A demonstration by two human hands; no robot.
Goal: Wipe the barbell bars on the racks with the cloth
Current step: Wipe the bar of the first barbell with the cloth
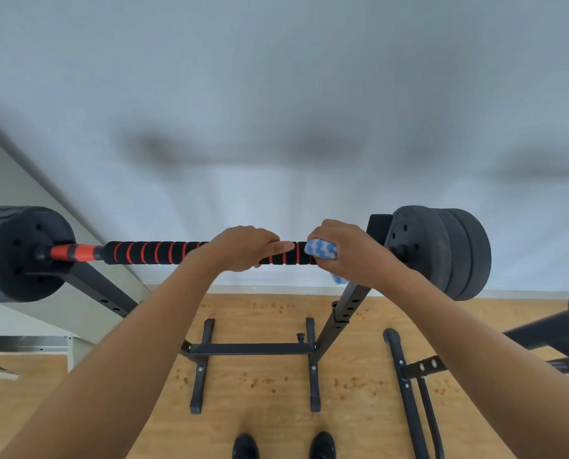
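**On the rack: barbell bar gripped and wiped**

On the black rack (339, 313), barbell bar (150, 252) lying horizontal at chest level, parallel to the grey wall (276, 94). Foam sleeve black with red spiral stripes; bare red section near the left end. Black weight plates at both ends: left plates (18, 253), right plates (442, 253).

Left hand (243, 248) curled over the top of the bar near its middle, thumb extended along the sleeve toward the right. Right hand (349, 251) just beside it, fingers closed around a blue-and-white cloth (321, 250), cloth pressed against the bar close to the right upright. Loose corner of cloth hanging below the palm.

Below, rack base with crossbar and two feet standing on the wooden floor (276, 385). To the right, part of a second black frame (405, 376). At the bottom edge, two dark shoes (245, 447).
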